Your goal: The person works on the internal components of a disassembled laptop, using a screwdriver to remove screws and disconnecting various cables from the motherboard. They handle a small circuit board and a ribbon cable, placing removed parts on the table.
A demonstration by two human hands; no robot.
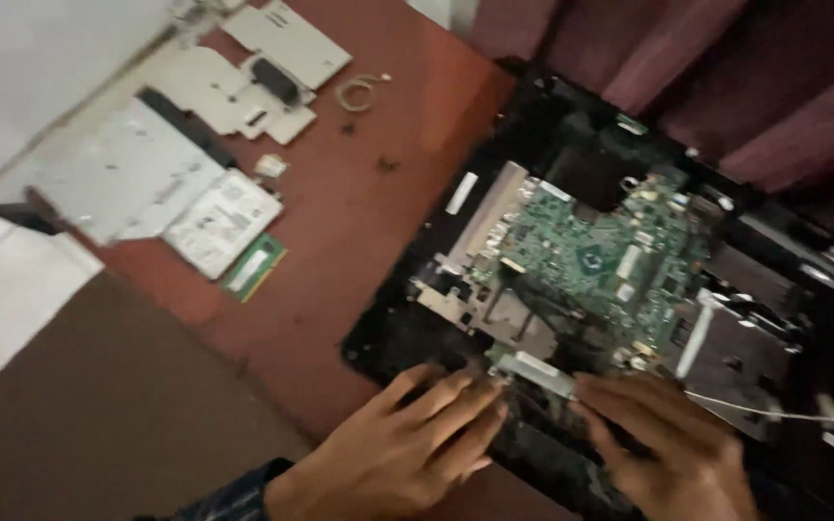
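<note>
An opened black laptop base (407,328) lies on a reddish-brown table, its green circuit board (600,256) exposed. My left hand (407,444) rests at the base's near edge, fingers stretched toward a small silver metal part (538,371). My right hand (673,439) touches the other end of that part with its fingertips. Whether either hand grips the part is unclear in the blur. A thin white wire (755,410) runs to the right from beside my right hand.
Removed pieces lie at the far left of the table (340,222): a silver drive (123,174), a flat hard drive (219,222), a green memory stick (253,267), pale cover plates (287,39) and a coiled cable (354,94). Dark red cloth (726,68) lies behind the laptop.
</note>
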